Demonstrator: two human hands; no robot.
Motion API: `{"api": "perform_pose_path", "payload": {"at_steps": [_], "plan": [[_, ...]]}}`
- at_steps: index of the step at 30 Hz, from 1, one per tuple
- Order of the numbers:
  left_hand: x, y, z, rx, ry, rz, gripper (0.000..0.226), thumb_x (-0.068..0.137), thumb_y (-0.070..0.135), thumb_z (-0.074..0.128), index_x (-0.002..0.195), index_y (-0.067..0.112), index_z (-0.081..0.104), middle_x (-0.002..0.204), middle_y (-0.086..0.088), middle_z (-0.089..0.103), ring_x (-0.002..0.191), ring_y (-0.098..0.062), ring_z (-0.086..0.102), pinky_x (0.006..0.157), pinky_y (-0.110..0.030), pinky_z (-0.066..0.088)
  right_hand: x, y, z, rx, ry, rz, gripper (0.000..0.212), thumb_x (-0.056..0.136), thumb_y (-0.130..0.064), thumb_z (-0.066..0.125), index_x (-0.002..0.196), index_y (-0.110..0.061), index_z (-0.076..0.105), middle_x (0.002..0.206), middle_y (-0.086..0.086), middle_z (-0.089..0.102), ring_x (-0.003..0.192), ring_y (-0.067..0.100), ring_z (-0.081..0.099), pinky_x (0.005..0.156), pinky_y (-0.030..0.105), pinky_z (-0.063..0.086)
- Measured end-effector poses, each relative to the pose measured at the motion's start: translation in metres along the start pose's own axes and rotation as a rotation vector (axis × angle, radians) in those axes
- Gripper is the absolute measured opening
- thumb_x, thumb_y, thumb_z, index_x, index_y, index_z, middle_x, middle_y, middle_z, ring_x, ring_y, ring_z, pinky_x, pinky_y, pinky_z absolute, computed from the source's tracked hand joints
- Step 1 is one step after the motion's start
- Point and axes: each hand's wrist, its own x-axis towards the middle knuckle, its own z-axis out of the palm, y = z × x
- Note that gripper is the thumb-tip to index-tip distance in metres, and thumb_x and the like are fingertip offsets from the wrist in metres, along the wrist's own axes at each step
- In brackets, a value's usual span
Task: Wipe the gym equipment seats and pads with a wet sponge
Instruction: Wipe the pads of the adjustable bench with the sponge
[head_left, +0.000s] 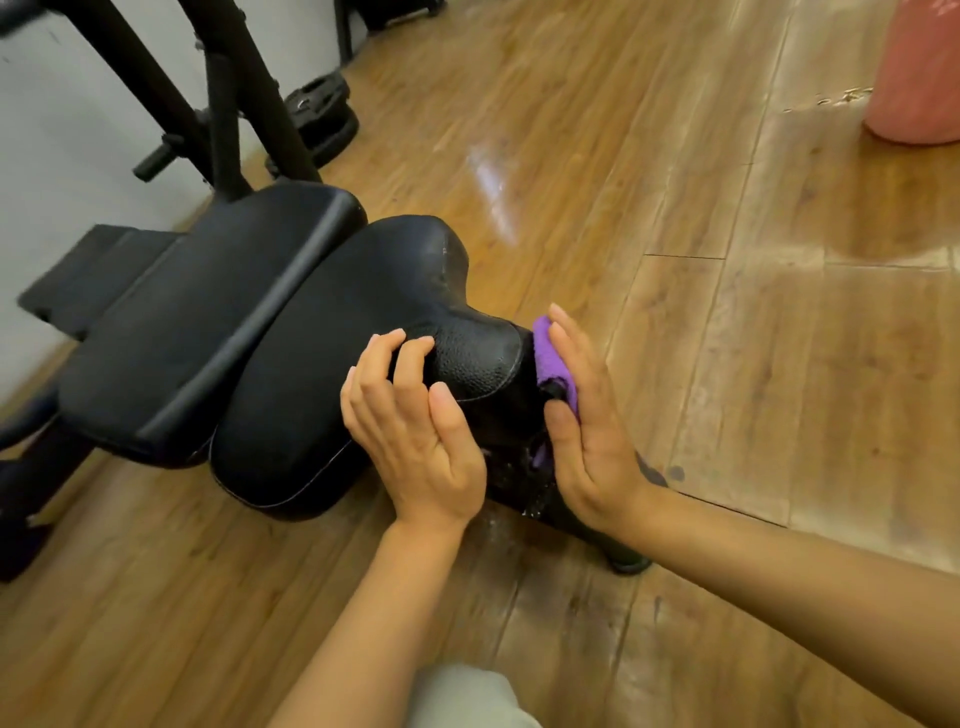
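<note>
Purple sponge (551, 358) pinned flat by open right hand (587, 421) against seat (332, 353) nose's right flank — left hand (415, 421) cups opposite side.

- Black, pebble-grained seat pad (363, 332), under the left hand's fingertips (415, 345).
- Black, smoother back pad (208, 317), beyond those fingertips.
- Purple sponge cloth (551, 358), against the right hand's fingers (582, 364).
- Black frame tubes (228, 98) and black weight plates (319, 111), far past the fingers.
- Warm brown wood-grain floor (675, 182), glossy pale streaks.
- Salmon-pink bag (919, 73), far beyond the right fingertips.
- White wall (67, 130).
</note>
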Motion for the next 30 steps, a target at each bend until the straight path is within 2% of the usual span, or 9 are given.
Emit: {"api": "perform_pose_path", "payload": {"at_steps": [4, 7, 9, 13, 17, 21, 23, 26, 30], "plan": [[0.000, 0.001, -0.004, -0.003, -0.022, 0.001, 0.035, 0.100, 0.020, 0.028, 0.130, 0.013, 0.045, 0.135, -0.017, 0.050, 0.125, -0.031, 0.046, 0.104, -0.061, 0.031, 0.030, -0.011, 0.001, 0.097, 0.075, 0.073, 0.041, 0.103, -0.016, 0.039, 0.136, 0.006, 0.047, 0.144, 0.014, 0.048, 0.138, 0.020, 0.043, 0.114, 0.030, 0.033], [0.000, 0.004, -0.006, -0.002, -0.046, -0.006, 0.036, 0.101, 0.022, 0.027, 0.132, 0.013, 0.043, 0.138, -0.012, 0.045, 0.128, -0.029, 0.044, 0.106, -0.061, 0.030, 0.063, -0.022, -0.002, 0.071, 0.005, 0.048, 0.031, 0.099, -0.015, 0.047, 0.120, 0.001, 0.064, 0.127, 0.011, 0.063, 0.124, 0.017, 0.057, 0.106, 0.030, 0.044], [0.000, 0.005, -0.008, -0.002, -0.074, -0.016, 0.036, 0.102, 0.023, 0.027, 0.133, 0.014, 0.042, 0.140, -0.012, 0.044, 0.131, -0.031, 0.043, 0.112, -0.058, 0.026, 0.074, -0.026, -0.004, 0.065, -0.054, 0.050, 0.029, 0.098, -0.016, 0.052, 0.115, -0.001, 0.069, 0.122, 0.008, 0.067, 0.118, 0.013, 0.060, 0.103, 0.029, 0.047], [-0.001, 0.007, -0.015, 0.014, -0.156, -0.021, 0.040, 0.104, 0.031, 0.027, 0.136, 0.012, 0.042, 0.144, -0.016, 0.045, 0.137, -0.033, 0.040, 0.122, -0.047, 0.014, 0.055, -0.018, -0.010, 0.027, -0.069, -0.022, 0.031, 0.099, -0.008, 0.053, 0.127, 0.004, 0.060, 0.135, 0.014, 0.058, 0.131, 0.019, 0.051, 0.111, 0.034, 0.040], [0.000, 0.007, -0.025, 0.027, -0.225, 0.011, 0.048, 0.106, 0.041, 0.024, 0.138, 0.010, 0.042, 0.146, -0.016, 0.042, 0.140, -0.034, 0.038, 0.123, -0.048, 0.015, 0.013, -0.005, -0.014, -0.042, -0.071, -0.134, 0.039, 0.103, -0.008, 0.043, 0.138, 0.010, 0.045, 0.151, 0.021, 0.036, 0.145, 0.034, 0.031, 0.119, 0.039, 0.027], [0.003, 0.011, -0.030, 0.041, -0.259, -0.002, 0.047, 0.105, 0.046, 0.024, 0.137, 0.015, 0.040, 0.146, -0.015, 0.043, 0.140, -0.033, 0.038, 0.121, -0.052, 0.019, -0.007, 0.009, -0.013, -0.137, -0.124, -0.314, 0.040, 0.104, -0.010, 0.046, 0.140, 0.005, 0.036, 0.160, 0.000, 0.024, 0.150, 0.034, 0.017, 0.121, 0.044, 0.020], [0.004, 0.011, -0.031, 0.044, -0.259, 0.000, 0.047, 0.105, 0.046, 0.025, 0.137, 0.016, 0.041, 0.145, -0.015, 0.044, 0.138, -0.033, 0.039, 0.117, -0.057, 0.025, -0.001, 0.011, -0.017, -0.151, -0.138, -0.372, 0.040, 0.102, -0.007, 0.050, 0.138, 0.004, 0.038, 0.159, 0.001, 0.027, 0.149, 0.036, 0.019, 0.120, 0.046, 0.022], [0.005, 0.008, -0.031, 0.040, -0.247, 0.021, 0.045, 0.105, 0.045, 0.028, 0.136, 0.015, 0.042, 0.142, -0.014, 0.044, 0.135, -0.033, 0.041, 0.108, -0.061, 0.033, 0.016, 0.004, -0.019, -0.162, -0.174, -0.383, 0.041, 0.098, -0.002, 0.054, 0.136, 0.005, 0.042, 0.149, 0.017, 0.036, 0.145, 0.041, 0.026, 0.118, 0.049, 0.026], [0.008, 0.002, -0.030, 0.025, -0.232, 0.060, 0.042, 0.104, 0.041, 0.033, 0.133, 0.012, 0.044, 0.137, -0.020, 0.047, 0.128, -0.037, 0.045, 0.102, -0.059, 0.038, 0.037, -0.011, -0.016, -0.227, -0.198, -0.402, 0.037, 0.099, -0.011, 0.055, 0.131, 0.008, 0.054, 0.143, 0.022, 0.046, 0.139, 0.042, 0.036, 0.113, 0.056, 0.034]]}}
